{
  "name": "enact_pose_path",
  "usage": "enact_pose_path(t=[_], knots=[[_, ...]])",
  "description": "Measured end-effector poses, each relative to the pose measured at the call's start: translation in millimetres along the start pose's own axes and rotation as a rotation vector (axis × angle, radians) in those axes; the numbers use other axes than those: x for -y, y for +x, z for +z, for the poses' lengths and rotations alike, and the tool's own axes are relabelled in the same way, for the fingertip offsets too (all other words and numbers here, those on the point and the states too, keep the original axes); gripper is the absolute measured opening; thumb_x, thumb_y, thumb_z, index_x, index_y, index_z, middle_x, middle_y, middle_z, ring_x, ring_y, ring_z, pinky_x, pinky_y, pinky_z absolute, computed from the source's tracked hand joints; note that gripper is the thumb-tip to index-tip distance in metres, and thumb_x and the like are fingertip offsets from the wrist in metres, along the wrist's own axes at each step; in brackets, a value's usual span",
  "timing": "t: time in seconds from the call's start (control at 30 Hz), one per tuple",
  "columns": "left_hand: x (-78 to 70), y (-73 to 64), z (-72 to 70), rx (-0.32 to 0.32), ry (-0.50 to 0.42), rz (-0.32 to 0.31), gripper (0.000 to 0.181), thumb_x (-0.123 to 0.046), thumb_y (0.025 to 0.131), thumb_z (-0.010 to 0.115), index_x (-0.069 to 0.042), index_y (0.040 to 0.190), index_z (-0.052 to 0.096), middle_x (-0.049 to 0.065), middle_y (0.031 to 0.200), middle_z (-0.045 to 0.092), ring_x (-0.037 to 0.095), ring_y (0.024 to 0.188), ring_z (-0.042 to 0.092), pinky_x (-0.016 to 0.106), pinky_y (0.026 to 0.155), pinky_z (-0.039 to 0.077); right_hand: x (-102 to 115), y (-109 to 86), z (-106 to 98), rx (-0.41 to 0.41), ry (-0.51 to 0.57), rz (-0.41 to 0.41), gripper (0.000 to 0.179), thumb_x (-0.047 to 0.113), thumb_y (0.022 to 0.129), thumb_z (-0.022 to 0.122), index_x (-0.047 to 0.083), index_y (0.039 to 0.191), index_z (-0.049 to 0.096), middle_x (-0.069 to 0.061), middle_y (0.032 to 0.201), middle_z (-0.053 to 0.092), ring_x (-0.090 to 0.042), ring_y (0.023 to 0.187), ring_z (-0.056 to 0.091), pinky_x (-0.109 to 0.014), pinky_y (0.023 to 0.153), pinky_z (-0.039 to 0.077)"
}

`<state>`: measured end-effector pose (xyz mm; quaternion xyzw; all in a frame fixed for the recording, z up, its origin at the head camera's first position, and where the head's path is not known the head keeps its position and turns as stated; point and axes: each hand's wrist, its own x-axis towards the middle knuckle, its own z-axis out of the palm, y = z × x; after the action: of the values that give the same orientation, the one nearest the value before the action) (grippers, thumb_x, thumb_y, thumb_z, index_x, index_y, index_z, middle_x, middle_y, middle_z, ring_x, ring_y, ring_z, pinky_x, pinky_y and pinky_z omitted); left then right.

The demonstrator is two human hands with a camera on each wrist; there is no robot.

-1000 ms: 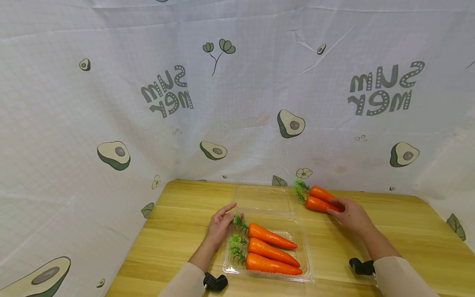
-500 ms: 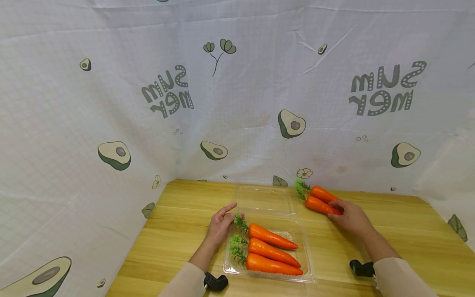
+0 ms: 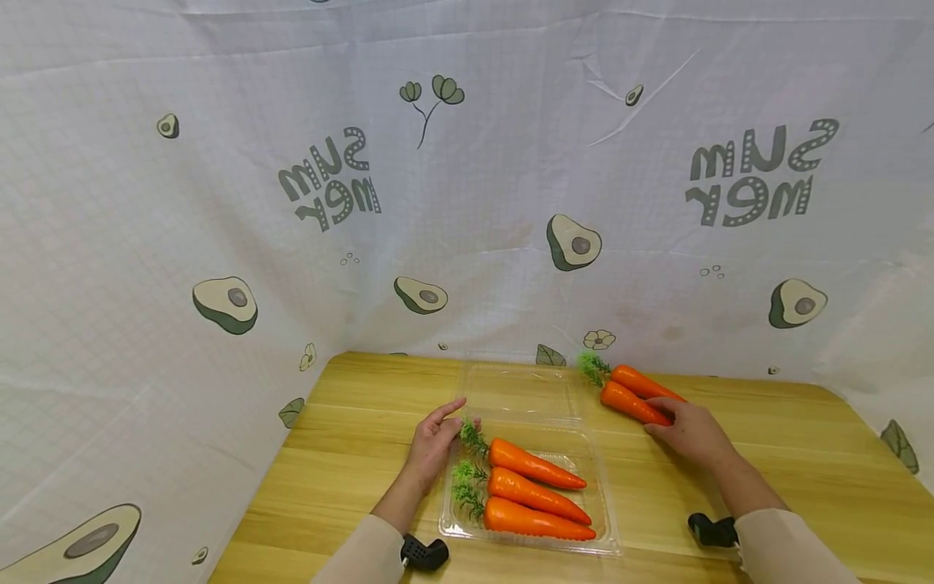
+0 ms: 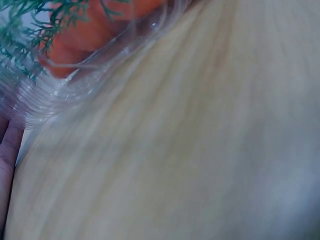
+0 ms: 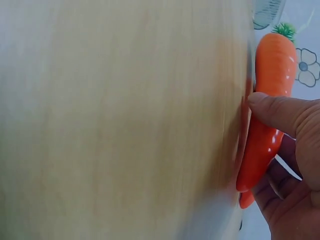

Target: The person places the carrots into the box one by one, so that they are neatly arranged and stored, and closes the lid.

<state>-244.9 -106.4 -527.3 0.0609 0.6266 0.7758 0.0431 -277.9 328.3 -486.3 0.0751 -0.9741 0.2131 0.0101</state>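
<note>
My right hand (image 3: pixel 693 430) holds the nearer of two orange carrots at the back right. In the right wrist view the thumb lies on this carrot (image 5: pixel 272 65), with fingers curled behind it. A second carrot (image 3: pixel 636 380) lies right behind it on the table. My left hand (image 3: pixel 430 446) rests at the back left corner of a clear plastic clamshell box (image 3: pixel 511 542), index finger extended. Inside the box lie three carrots (image 3: pixel 536 492) side by side, green tops to the left. The left wrist view shows part of the left hand (image 4: pixel 7 165) by the box's ridged corner.
The box's clear lid (image 3: pixel 521 393) lies folded back flat on the wooden table (image 3: pixel 350 454). A white cloth (image 3: pixel 481 178) with avocado prints hangs behind and at the left of the table. Black wrist devices (image 3: pixel 711 530) sit below each hand.
My right hand has moved slightly toward me, and the carrot it holds has turned a little, its leafy top shifting back. The left hand and the box stay in place.
</note>
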Motion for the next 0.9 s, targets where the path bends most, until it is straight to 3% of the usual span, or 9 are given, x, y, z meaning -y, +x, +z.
enact_pose_path(t=[0.1,0.23,0.4,0.57,0.63,0.73,0.83,0.9], knots=[[0.1,0.4,0.1,0.006,0.004,0.006,0.047,-0.012,0.106,0.05,0.004,0.149,0.047,0.006,0.098,0.078,0.003,0.088,0.069,0.018,0.081,0.053,1.6,-1.0,-1.2,-0.004,0.013,0.013,0.054,0.028,0.089,0.077,-0.004,0.13,0.063,-0.033,0.117,0.066,-0.046,0.1,0.062,-0.063,0.089,0.049],[1.0,0.8,-0.2,0.013,-0.014,0.01,0.047,-0.012,0.106,0.051,0.005,0.15,0.046,0.027,0.122,0.071,0.005,0.097,0.072,0.019,0.088,0.055,4.9,-2.5,-4.7,0.0,0.026,0.045,0.058,0.032,0.091,0.076,-0.003,0.134,0.06,-0.034,0.12,0.065,-0.043,0.098,0.061,-0.057,0.084,0.05],[1.1,0.1,-0.3,0.016,-0.015,0.01,0.047,-0.012,0.106,0.051,0.005,0.15,0.046,0.025,0.121,0.072,0.005,0.098,0.072,0.02,0.09,0.055,10.1,-4.8,-9.7,0.009,0.036,0.079,0.064,0.033,0.093,0.074,-0.005,0.14,0.055,-0.032,0.121,0.062,-0.037,0.095,0.057,-0.047,0.078,0.048],[0.9,-0.3,-0.6,0.023,-0.009,0.009,0.048,-0.013,0.106,0.051,0.004,0.15,0.046,0.027,0.123,0.071,0.005,0.099,0.072,0.02,0.092,0.055,16.5,-6.3,-12.1,-0.01,0.04,0.062,0.063,0.029,0.093,0.074,-0.006,0.141,0.054,-0.032,0.123,0.062,-0.038,0.098,0.057,-0.052,0.083,0.05],[1.0,0.0,-0.8,0.021,-0.004,0.008,0.047,-0.013,0.106,0.052,0.003,0.15,0.046,0.023,0.121,0.073,0.005,0.098,0.072,0.019,0.091,0.055,20.0,-6.9,-13.0,-0.019,0.034,0.05,0.061,0.028,0.093,0.074,-0.006,0.14,0.055,-0.032,0.124,0.063,-0.038,0.098,0.058,-0.055,0.085,0.05],[1.0,0.5,-0.9,0.007,0.018,0.005,0.047,-0.013,0.105,0.053,0.003,0.149,0.047,0.008,0.105,0.078,0.004,0.095,0.07,0.018,0.089,0.054,25.6,-7.6,-14.6,-0.032,0.022,0.035,0.059,0.026,0.092,0.075,-0.005,0.139,0.056,-0.032,0.123,0.064,-0.037,0.095,0.059,-0.056,0.084,0.051],[0.6,0.3,-1.0,-0.001,0.042,0.003,0.047,-0.013,0.105,0.053,0.003,0.149,0.048,-0.008,0.088,0.074,0.003,0.09,0.067,0.017,0.086,0.052,31.4,-8.8,-16.6,-0.043,0.016,0.028,0.057,0.024,0.092,0.075,-0.005,0.138,0.058,-0.031,0.12,0.065,-0.036,0.093,0.059,-0.054,0.082,0.052],[0.4,0.5,-1.0,-0.001,0.042,0.005,0.047,-0.013,0.105,0.053,0.003,0.149,0.048,-0.013,0.085,0.072,0.003,0.09,0.067,0.017,0.086,0.052,34.8,-9.5,-17.5,-0.051,0.014,0.02,0.057,0.025,0.091,0.076,-0.004,0.137,0.058,-0.03,0.118,0.066,-0.035,0.091,0.059,-0.052,0.08,0.052]])
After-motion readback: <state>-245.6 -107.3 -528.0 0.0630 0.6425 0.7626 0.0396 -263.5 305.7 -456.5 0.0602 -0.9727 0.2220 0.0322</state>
